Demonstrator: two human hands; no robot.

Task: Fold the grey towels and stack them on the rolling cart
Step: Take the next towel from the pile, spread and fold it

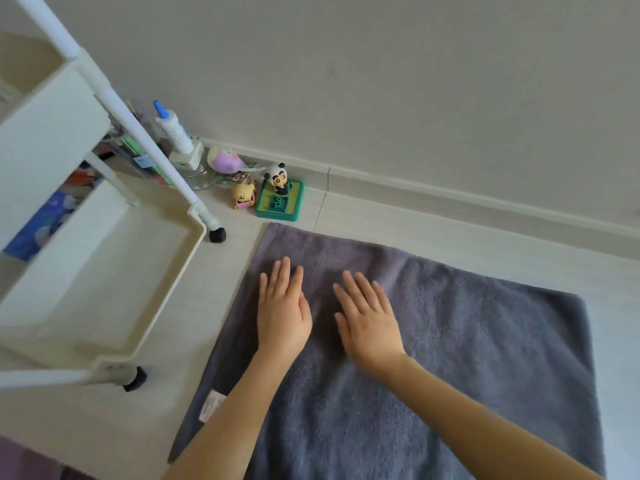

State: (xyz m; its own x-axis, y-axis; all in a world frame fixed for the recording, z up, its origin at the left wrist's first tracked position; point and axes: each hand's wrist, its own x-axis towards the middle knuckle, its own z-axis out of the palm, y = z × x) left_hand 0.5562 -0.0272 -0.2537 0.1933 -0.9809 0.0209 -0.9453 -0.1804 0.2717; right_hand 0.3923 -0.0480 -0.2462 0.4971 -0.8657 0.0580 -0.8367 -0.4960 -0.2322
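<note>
Two bare forearms enter from the lower edge of the view and extend forward over a grey towel [467, 358] that lies spread on the pale floor [433, 233]. The left hand [282, 313] rests palm down on the towel near its left edge, fingers straight and held close together. The right hand [369, 320] rests palm down just beside it, fingers straight and slightly fanned; the two hands are near each other but apart. Neither hand grips or pinches the fabric. The towel appears as one flat layer, with its far edge toward the wall and its near part running out of view at the bottom. A white care label [212, 405] lies at the towel's left edge, beside the left forearm. To the left of the towel stands the rolling cart [166, 268], cream-coloured, with white tubular posts and black castors; one castor [217, 235] stands near the towel's far left corner. The lowest tray of the cart holds no towel. Against the baseboard [450, 192], beyond the towel's far left corner, stands a group of small items: a panda figure [278, 176] on a green square base [280, 202], a yellow bear toy [243, 195] just beside the base, a pink and purple soft item [225, 161], and a white bottle with a blue cap [171, 128] set behind the cart post.
</note>
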